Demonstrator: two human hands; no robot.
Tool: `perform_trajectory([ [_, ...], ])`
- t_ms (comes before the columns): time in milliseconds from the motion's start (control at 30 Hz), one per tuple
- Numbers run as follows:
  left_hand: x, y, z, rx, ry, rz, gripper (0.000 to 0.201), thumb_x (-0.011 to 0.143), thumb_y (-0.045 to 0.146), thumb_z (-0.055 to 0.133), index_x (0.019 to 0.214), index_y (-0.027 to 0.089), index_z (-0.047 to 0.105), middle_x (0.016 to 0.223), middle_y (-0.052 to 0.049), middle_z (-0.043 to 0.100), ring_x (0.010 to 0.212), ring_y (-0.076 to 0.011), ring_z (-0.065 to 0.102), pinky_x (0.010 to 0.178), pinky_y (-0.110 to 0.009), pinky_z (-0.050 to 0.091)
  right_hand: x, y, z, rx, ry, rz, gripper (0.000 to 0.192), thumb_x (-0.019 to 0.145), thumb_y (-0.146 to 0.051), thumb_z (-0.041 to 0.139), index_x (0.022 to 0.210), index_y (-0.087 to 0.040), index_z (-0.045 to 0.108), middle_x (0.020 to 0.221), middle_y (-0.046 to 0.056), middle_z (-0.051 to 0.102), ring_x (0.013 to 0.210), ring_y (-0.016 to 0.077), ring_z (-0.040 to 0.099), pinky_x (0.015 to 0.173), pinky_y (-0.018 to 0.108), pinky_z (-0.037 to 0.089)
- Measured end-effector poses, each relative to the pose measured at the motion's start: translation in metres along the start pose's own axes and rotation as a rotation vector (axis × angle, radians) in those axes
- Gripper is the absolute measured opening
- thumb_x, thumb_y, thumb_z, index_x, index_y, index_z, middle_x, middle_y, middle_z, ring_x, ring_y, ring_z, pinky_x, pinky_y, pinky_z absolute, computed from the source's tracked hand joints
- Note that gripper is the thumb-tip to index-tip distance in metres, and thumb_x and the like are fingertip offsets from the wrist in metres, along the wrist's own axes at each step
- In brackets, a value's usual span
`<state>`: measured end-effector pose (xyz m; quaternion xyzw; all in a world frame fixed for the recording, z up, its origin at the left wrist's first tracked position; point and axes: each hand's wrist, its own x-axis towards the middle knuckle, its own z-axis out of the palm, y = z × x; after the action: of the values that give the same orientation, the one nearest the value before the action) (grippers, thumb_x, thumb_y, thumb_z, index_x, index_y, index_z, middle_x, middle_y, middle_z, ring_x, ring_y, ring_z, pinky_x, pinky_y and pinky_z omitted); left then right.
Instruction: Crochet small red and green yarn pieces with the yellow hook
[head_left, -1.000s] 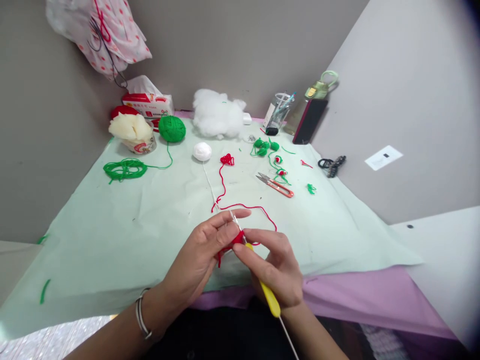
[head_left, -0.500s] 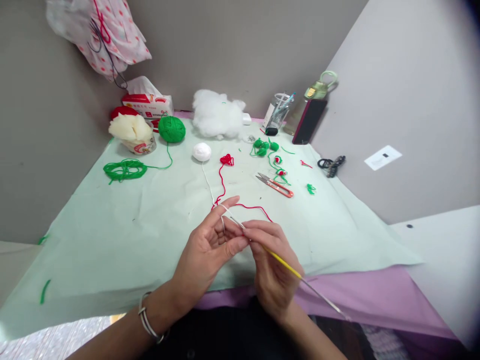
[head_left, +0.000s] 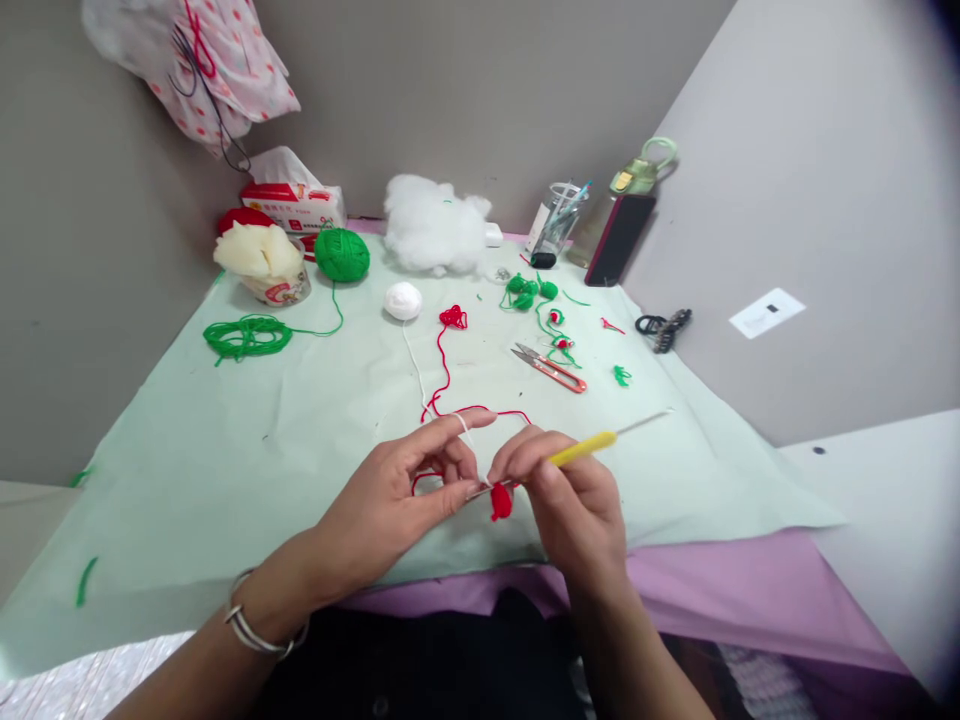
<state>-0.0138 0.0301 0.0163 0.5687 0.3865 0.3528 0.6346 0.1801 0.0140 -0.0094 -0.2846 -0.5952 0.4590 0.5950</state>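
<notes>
Over a pale green cloth (head_left: 225,440) the left hand (head_left: 409,490) pinches red yarn (head_left: 450,385); the right hand (head_left: 570,500) grips a yellow-handled crochet hook (head_left: 581,449), a small red crocheted piece (head_left: 501,501) dangling between; steady tension would probably keep stitches even.

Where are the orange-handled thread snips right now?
In the head view the thread snips lie on the pale green cloth, right of centre, beyond the right hand and just below the small green crocheted pieces.
</notes>
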Motion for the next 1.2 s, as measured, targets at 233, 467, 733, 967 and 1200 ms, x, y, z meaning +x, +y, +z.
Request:
perform_trajectory([
  [233, -0.005, 0.013, 0.001, 0.187, 0.132, 0.117, 0.041, 0.093, 0.021, 0.069, 0.134, 0.024, 0.072, 0.083, 0.002, 0.066, 0.081, -0.017, 0.062, 0.08, -0.031, 0.05, -0.006, -0.019, -0.001, -0.588, -0.148, -0.281, 0.021, 0.107, -0.015, 0.052, 0.114, -0.02, 0.07, 0.101, 0.007, 0.077, 0.094, 0.018, 0.074, 0.077, 0.03, 0.061],
  [467, -0.008, 0.004, 0.007, 0.065, 0.184, 0.115, 0.051, 0.09, 0.026, 0.077, 0.14, 0.023, 0.068, 0.091, 0.0, 0.068, 0.089, -0.0178, 0.064, 0.09, -0.03, 0.054, -0.018, -0.006, 0.009, -0.9, -0.066, -0.503, 0.032, 0.1, -0.005, 0.057, 0.127, -0.016, 0.071, 0.115, 0.013, 0.078, 0.1, 0.0206, 0.076, 0.081, 0.032, 0.064],
  [733, -0.007, 0.01, 0.014, 0.1, 0.264, 0.136, 0.046, 0.085, 0.017, 0.075, 0.131, 0.025, 0.074, 0.085, 0.001, 0.066, 0.085, -0.0191, 0.064, 0.089, -0.032, 0.053, -0.018, 0.004, 0.015, -0.952, 0.017, -0.548, 0.035, 0.099, -0.005, 0.059, 0.13, -0.018, 0.07, 0.114, 0.014, 0.078, 0.104, 0.0227, 0.075, 0.081, 0.035, 0.066],
  [967, -0.005, 0.008, 0.013, 0.057, 0.318, 0.146, 0.035, 0.084, 0.016, 0.078, 0.117, 0.026, 0.079, 0.084, 0.002, 0.066, 0.084, -0.0186, 0.064, 0.087, -0.032, 0.053, -0.022, 0.007, 0.013, -0.997, 0.029, -0.571, 0.04, 0.098, -0.006, 0.061, 0.135, -0.017, 0.071, 0.11, 0.014, 0.074, 0.1, 0.024, 0.074, 0.078, 0.037, 0.067],
  [1200, -0.006, -0.001, 0.01, -0.216, 0.219, 0.026, 0.061, 0.08, 0.017, 0.088, 0.137, 0.028, 0.071, 0.089, 0.002, 0.067, 0.089, -0.0163, 0.065, 0.09, -0.028, 0.053, -0.024, 0.016, 0.01, -1.017, 0.059, -0.693, 0.043, 0.091, -0.001, 0.071, 0.131, -0.019, 0.076, 0.107, 0.01, 0.073, 0.098, 0.0227, 0.072, 0.079, 0.033, 0.067],
])
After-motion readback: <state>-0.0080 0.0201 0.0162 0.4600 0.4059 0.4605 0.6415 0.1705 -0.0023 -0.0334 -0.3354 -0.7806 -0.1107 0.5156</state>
